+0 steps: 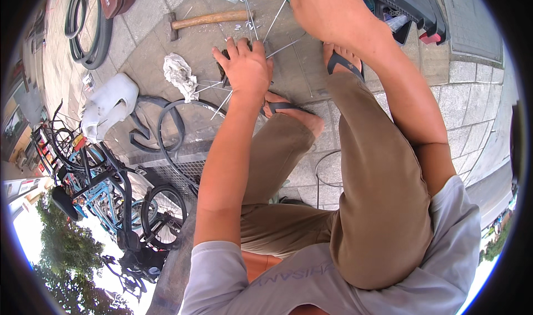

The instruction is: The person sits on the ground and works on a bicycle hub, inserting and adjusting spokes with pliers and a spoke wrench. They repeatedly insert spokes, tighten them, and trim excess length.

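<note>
1. Sitting low over grey stone paving, a person in tan trousers and a grey shirt has both feet in dark sandals and both arms stretched forward.
2. Parked bicycles stand at the lower left, one with a blue frame, beside a metal grating.
3. A dark plastic crate sits at the top right, just beyond the right forearm.
4. Loose black tyres lie at the upper left, and another tyre curls on the paving near the left foot.
5. A white plastic jug lies on its side next to that tyre.
6. A hammer with a wooden handle rests on the paving beyond the left hand, well apart from it.
7. A crumpled white rag lies just left of the left hand.
8. The left hand is curled down, knuckles up, clamped on a dark hub that pokes out at its left edge, close to the ground in front of the left foot.
9. Thin metal spokes fan out from under that hand in several directions, some flat on the paving.
10. The right hand is raised at the top edge with fingers closed; one spoke runs up to it, but whether it pinches the spoke I cannot tell.
</note>
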A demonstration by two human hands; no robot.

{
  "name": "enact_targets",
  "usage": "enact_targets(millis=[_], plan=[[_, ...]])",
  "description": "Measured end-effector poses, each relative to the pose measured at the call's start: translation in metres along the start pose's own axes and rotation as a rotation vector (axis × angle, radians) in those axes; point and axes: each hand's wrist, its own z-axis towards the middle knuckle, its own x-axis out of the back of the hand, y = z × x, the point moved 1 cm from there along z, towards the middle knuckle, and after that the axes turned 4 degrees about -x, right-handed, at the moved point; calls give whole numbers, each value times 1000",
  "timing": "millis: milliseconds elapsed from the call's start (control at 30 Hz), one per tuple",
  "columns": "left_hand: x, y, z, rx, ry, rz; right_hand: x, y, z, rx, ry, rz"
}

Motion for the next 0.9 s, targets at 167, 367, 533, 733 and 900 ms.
enact_targets(millis=[167,367,533,733,900], plan=[[-1,0,-10,-117,222,-96,-14,7,-19,-178,90,301],[9,-8,-5,159,197,-786,11,4,-34,-103,354,602],[28,6,36,223,-120,-484,-10,15,-36,-160,361,872],[7,22,70,242,-263,-311,-19,14,-42,-262,277,1038],[10,1,52,151,-318,-690,-15,15,-52,-336,237,1057]])
